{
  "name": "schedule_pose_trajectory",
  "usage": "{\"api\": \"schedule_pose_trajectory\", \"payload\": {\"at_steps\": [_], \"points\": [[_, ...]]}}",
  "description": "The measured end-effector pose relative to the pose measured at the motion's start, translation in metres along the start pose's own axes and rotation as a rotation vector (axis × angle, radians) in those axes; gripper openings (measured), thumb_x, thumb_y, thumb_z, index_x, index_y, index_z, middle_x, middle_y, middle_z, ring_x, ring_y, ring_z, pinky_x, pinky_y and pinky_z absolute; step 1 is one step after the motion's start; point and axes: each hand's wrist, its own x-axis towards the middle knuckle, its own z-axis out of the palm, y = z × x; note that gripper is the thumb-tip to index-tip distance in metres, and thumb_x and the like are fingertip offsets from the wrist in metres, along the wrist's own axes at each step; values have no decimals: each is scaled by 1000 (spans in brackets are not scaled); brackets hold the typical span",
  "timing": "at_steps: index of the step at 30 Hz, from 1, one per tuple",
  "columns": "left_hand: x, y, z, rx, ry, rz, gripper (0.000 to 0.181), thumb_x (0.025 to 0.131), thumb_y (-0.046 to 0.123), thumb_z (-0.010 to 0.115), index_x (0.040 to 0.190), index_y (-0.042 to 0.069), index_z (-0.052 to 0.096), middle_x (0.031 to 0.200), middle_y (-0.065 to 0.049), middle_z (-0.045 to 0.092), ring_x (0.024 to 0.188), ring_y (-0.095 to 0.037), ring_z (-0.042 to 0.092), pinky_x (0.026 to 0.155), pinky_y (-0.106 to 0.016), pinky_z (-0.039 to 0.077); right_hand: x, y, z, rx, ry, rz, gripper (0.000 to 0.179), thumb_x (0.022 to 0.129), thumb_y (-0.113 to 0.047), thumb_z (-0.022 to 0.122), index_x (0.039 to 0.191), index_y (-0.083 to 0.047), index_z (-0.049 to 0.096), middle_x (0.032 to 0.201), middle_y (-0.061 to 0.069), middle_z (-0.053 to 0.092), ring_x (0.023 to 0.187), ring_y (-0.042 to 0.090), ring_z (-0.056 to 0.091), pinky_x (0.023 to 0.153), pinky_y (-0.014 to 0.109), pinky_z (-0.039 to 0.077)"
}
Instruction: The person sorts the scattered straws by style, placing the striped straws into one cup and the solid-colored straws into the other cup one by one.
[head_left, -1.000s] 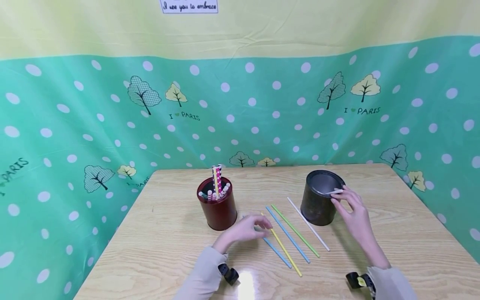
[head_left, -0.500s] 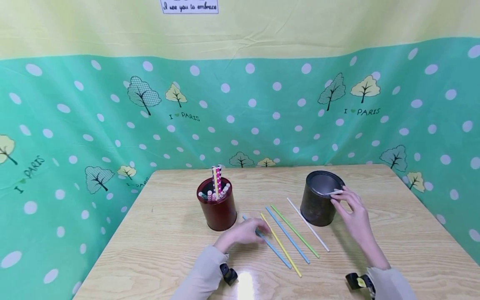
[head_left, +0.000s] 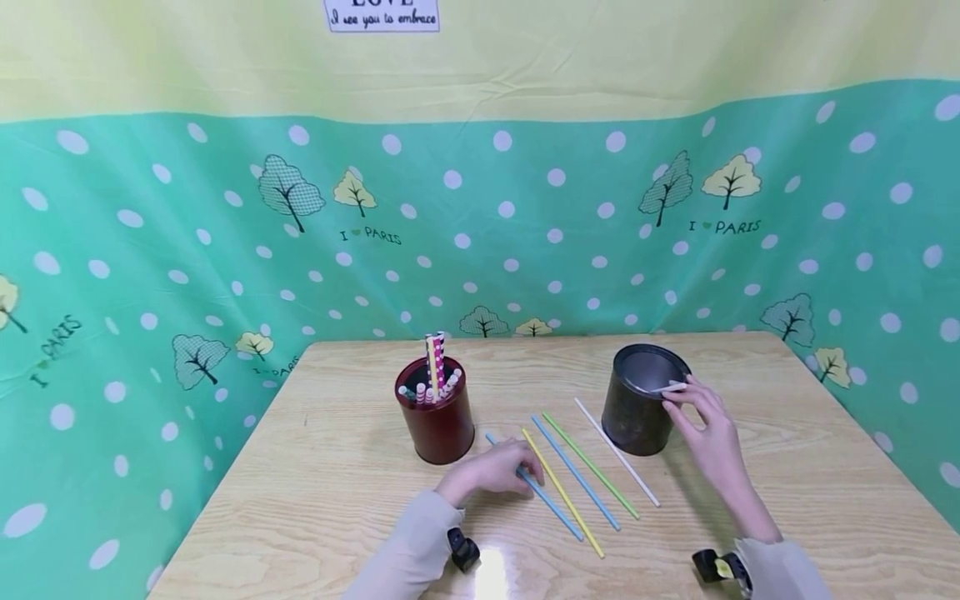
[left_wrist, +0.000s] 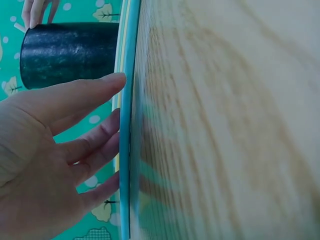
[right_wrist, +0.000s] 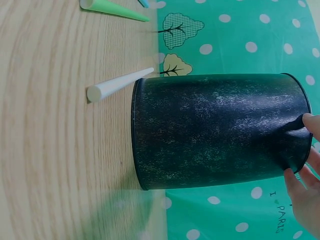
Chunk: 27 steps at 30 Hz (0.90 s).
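Had the left hand low at 9 o'clock on the table, thumb and fingertips touching the near blue stick — spread along it, perhaps to get under something so thin on a flat top. Could not tell a true pinch from a mere touch there. Gripped the rim of the black can at 2 o'clock with the right hand, thumb against the outer wall, probably to steady it. Saw a pale stick slanting over that rim beside the fingers; could not tell leaning from held.

Found the near blue stick outermost in a loose row, followed toward 3 o'clock by the yellow stick, other blue stick, green stick and white stick — angled roughly from 11 to 5, seemingly spaced for reaching singly. Noticed the red can upright at 10 o'clock, apparently storing patterned sticks.

Read "I see you to embrace" under a cropped "LOVE" on a label toward 12, plus "I PARIS" with a heart, repeated across the backdrop cloth. Made out no brand on either can.
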Motion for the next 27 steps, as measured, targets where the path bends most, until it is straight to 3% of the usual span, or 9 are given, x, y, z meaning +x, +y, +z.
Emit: {"api": "schedule_pose_trajectory", "payload": {"at_steps": [15, 27], "points": [[2, 4, 5, 102, -16, -50, 12, 69, 14, 71, 80, 18, 67, 80, 10, 48, 80, -3, 37, 75, -15, 29, -2, 3, 0, 3, 1, -17, 12, 76, 2, 64, 89, 3, 64, 98, 16, 57, 118, 4, 38, 95, 8, 25], [2, 8, 4, 125, -28, -89, 9, 69, 14, 71, 75, 20, 67, 79, 13, 45, 82, -3, 37, 76, -17, 28, -2, 5, 1, 10, 13, -36, 14, 74, 6, 65, 88, 2, 65, 97, 12, 58, 117, 2, 38, 96, 10, 25]]}}
